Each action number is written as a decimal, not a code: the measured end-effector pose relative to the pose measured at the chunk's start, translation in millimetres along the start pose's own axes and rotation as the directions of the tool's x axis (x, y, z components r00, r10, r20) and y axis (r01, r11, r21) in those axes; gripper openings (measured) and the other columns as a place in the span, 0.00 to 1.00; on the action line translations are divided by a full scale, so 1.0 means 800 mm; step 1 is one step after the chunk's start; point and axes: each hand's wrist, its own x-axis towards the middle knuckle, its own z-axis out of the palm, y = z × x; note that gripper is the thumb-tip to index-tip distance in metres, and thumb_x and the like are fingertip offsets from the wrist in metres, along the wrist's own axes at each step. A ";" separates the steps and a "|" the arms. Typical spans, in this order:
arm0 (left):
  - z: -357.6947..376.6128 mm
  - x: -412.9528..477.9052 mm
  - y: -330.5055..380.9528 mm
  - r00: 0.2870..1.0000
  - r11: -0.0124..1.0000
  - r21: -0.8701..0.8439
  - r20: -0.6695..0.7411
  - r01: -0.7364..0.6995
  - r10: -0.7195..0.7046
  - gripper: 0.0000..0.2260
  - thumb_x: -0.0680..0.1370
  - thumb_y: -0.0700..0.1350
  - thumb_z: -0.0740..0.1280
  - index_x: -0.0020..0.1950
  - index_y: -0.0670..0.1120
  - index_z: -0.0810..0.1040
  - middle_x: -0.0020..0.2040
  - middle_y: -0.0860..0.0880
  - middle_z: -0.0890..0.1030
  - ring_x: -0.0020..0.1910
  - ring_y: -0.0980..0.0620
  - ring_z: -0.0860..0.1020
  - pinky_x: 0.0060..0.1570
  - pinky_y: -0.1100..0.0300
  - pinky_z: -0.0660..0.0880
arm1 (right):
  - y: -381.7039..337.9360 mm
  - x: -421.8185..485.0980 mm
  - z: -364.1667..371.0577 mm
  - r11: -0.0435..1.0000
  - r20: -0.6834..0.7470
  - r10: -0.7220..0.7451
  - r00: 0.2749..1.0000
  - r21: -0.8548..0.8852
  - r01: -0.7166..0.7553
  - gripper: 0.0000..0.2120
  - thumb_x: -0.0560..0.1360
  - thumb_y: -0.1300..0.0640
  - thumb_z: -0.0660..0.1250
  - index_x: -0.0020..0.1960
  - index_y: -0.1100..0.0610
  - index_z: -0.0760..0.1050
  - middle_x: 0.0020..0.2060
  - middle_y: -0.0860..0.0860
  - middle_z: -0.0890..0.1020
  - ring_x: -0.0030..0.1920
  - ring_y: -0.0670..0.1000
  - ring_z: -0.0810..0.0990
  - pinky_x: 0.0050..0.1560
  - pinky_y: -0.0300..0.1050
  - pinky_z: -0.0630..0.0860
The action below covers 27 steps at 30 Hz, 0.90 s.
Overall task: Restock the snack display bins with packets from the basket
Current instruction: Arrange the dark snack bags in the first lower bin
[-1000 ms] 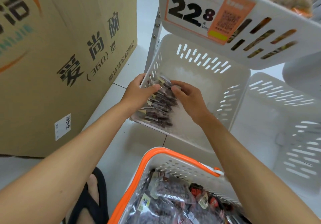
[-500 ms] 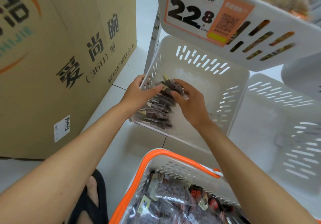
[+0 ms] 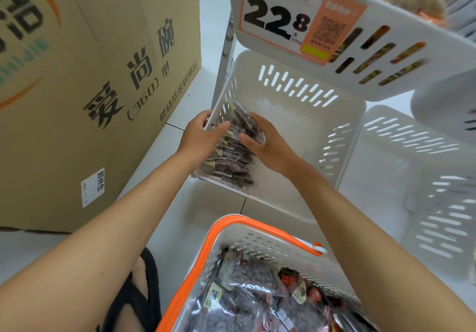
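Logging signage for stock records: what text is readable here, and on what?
"228", "500g": price tag on the upper bin.
"爱尚碗", "(360)型", "S7030": cardboard box.
"郑州仓": white sticker on that box.
Tag's header line, its QR block, labels on the packets: too blurred to read.

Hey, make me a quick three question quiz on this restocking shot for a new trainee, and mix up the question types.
1. True or false: the display bin is packed to its rim.
2. The basket has a rim that is: A green, B orange, C blue.
3. Fill in: the ___ hand holds a packet over the row of packets.
Key: 1 false, just one row along its left wall. 2 B. 3 right hand; the left hand grips the bin's wall.
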 end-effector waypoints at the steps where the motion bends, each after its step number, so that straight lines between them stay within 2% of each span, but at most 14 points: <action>1: 0.000 -0.002 0.001 1.000 1.000 0.015 -0.004 0.004 -0.004 0.17 0.79 0.53 0.69 0.65 0.48 0.75 0.56 0.49 0.80 0.54 0.48 0.80 0.46 0.59 0.75 | 0.000 -0.002 -0.005 1.000 -0.010 0.018 1.000 0.002 -0.018 0.22 0.78 0.49 0.67 0.70 0.53 0.69 0.62 0.46 0.73 0.61 0.45 0.72 0.61 0.38 0.70; 4: -0.008 -0.015 0.006 0.999 0.993 0.114 -0.046 0.035 -0.030 0.26 0.78 0.55 0.70 0.72 0.48 0.68 0.68 0.46 0.74 0.64 0.46 0.74 0.59 0.52 0.74 | -0.001 -0.012 -0.014 0.995 -0.101 0.074 0.992 -0.066 -0.081 0.15 0.80 0.56 0.64 0.66 0.55 0.72 0.58 0.49 0.76 0.57 0.48 0.74 0.55 0.38 0.67; 6: -0.015 -0.028 0.008 0.994 0.976 0.210 -0.107 0.059 -0.037 0.28 0.78 0.56 0.69 0.74 0.47 0.66 0.71 0.45 0.71 0.69 0.45 0.69 0.67 0.48 0.70 | -0.001 -0.013 -0.018 0.988 -0.091 0.109 0.990 -0.098 -0.117 0.15 0.82 0.58 0.61 0.67 0.56 0.72 0.61 0.53 0.77 0.61 0.54 0.75 0.53 0.36 0.65; 7: -0.018 -0.037 0.012 0.990 0.970 0.233 -0.132 0.072 -0.042 0.27 0.78 0.55 0.69 0.74 0.48 0.66 0.71 0.45 0.70 0.70 0.44 0.68 0.68 0.46 0.68 | -0.005 -0.014 -0.021 0.984 -0.047 0.134 0.990 -0.109 -0.139 0.16 0.83 0.58 0.59 0.70 0.55 0.70 0.66 0.55 0.74 0.66 0.56 0.73 0.55 0.37 0.65; 8: -0.019 -0.047 0.017 0.988 0.967 0.240 -0.145 0.082 -0.048 0.26 0.79 0.54 0.68 0.73 0.48 0.66 0.71 0.44 0.70 0.71 0.44 0.67 0.68 0.46 0.68 | -0.010 -0.017 -0.024 0.978 0.006 0.168 0.986 -0.127 -0.166 0.18 0.83 0.56 0.58 0.73 0.52 0.67 0.72 0.55 0.69 0.72 0.57 0.67 0.60 0.40 0.65; 10: -0.020 -0.070 0.033 0.991 0.967 0.245 -0.130 0.067 -0.035 0.22 0.79 0.51 0.67 0.71 0.48 0.68 0.70 0.45 0.71 0.70 0.44 0.68 0.68 0.45 0.68 | -0.023 -0.029 -0.030 0.968 0.057 0.205 0.977 -0.162 -0.194 0.25 0.83 0.50 0.59 0.78 0.47 0.58 0.79 0.52 0.55 0.79 0.55 0.52 0.75 0.52 0.56; 11: -0.020 -0.084 0.042 0.994 0.963 0.267 -0.111 0.036 -0.006 0.20 0.79 0.49 0.67 0.70 0.47 0.70 0.68 0.45 0.73 0.69 0.44 0.69 0.67 0.45 0.69 | -0.032 -0.041 -0.032 0.969 0.034 0.197 0.980 -0.161 -0.189 0.27 0.82 0.48 0.60 0.79 0.46 0.56 0.79 0.51 0.54 0.79 0.54 0.51 0.77 0.54 0.53; 15: -0.007 -0.162 0.080 0.988 0.918 0.363 0.049 -0.157 0.150 0.17 0.77 0.46 0.70 0.66 0.48 0.76 0.63 0.48 0.78 0.63 0.47 0.76 0.64 0.50 0.73 | -0.073 -0.143 -0.043 0.994 -0.179 0.052 0.983 -0.089 -0.069 0.28 0.80 0.56 0.66 0.77 0.53 0.61 0.75 0.51 0.65 0.74 0.51 0.63 0.72 0.41 0.59; 18: 0.005 -0.227 0.090 0.969 0.899 0.367 0.150 -0.239 0.196 0.16 0.78 0.45 0.70 0.66 0.46 0.76 0.63 0.51 0.78 0.61 0.54 0.75 0.61 0.61 0.70 | -0.084 -0.244 -0.043 0.992 -0.342 -0.054 0.938 -0.123 0.012 0.23 0.78 0.62 0.66 0.72 0.56 0.69 0.68 0.52 0.74 0.64 0.48 0.73 0.65 0.42 0.70; 20: 0.003 -0.265 0.087 0.961 0.890 0.371 0.178 -0.265 0.212 0.16 0.79 0.44 0.70 0.67 0.45 0.76 0.62 0.51 0.78 0.61 0.54 0.75 0.59 0.63 0.69 | -0.080 -0.306 -0.034 0.995 -0.420 -0.054 0.906 -0.103 0.011 0.19 0.76 0.64 0.66 0.66 0.57 0.74 0.58 0.52 0.79 0.54 0.47 0.77 0.57 0.43 0.75; 22: -0.007 -0.296 0.077 0.957 0.883 0.383 0.203 -0.273 0.209 0.17 0.79 0.45 0.70 0.66 0.46 0.75 0.62 0.50 0.78 0.60 0.53 0.75 0.59 0.61 0.70 | -0.075 -0.358 -0.019 0.998 -0.335 0.037 0.941 -0.033 -0.051 0.17 0.76 0.64 0.67 0.64 0.57 0.75 0.55 0.50 0.79 0.52 0.47 0.77 0.56 0.45 0.76; 24: -0.016 -0.322 0.064 0.954 0.869 0.414 0.239 -0.270 0.182 0.17 0.78 0.46 0.70 0.67 0.46 0.75 0.62 0.49 0.77 0.59 0.53 0.74 0.57 0.60 0.70 | -0.059 -0.398 -0.006 0.984 -0.051 0.151 0.987 -0.093 -0.155 0.21 0.77 0.59 0.68 0.69 0.56 0.71 0.61 0.49 0.76 0.58 0.46 0.74 0.59 0.39 0.70; 26: -0.018 -0.340 0.052 0.946 0.857 0.444 0.293 -0.263 0.139 0.18 0.78 0.47 0.70 0.67 0.47 0.75 0.63 0.49 0.77 0.60 0.51 0.75 0.59 0.57 0.72 | -0.031 -0.424 0.002 0.946 0.195 0.291 0.937 -0.201 -0.252 0.30 0.77 0.53 0.70 0.76 0.56 0.63 0.69 0.48 0.69 0.64 0.47 0.72 0.63 0.38 0.67; 27: -0.018 -0.349 0.046 0.941 0.854 0.451 0.317 -0.260 0.119 0.18 0.78 0.47 0.70 0.67 0.47 0.75 0.63 0.49 0.77 0.60 0.51 0.75 0.60 0.56 0.72 | -0.013 -0.434 0.006 0.919 0.240 0.370 0.898 -0.235 -0.316 0.34 0.77 0.51 0.70 0.78 0.56 0.60 0.73 0.49 0.66 0.68 0.50 0.71 0.65 0.42 0.68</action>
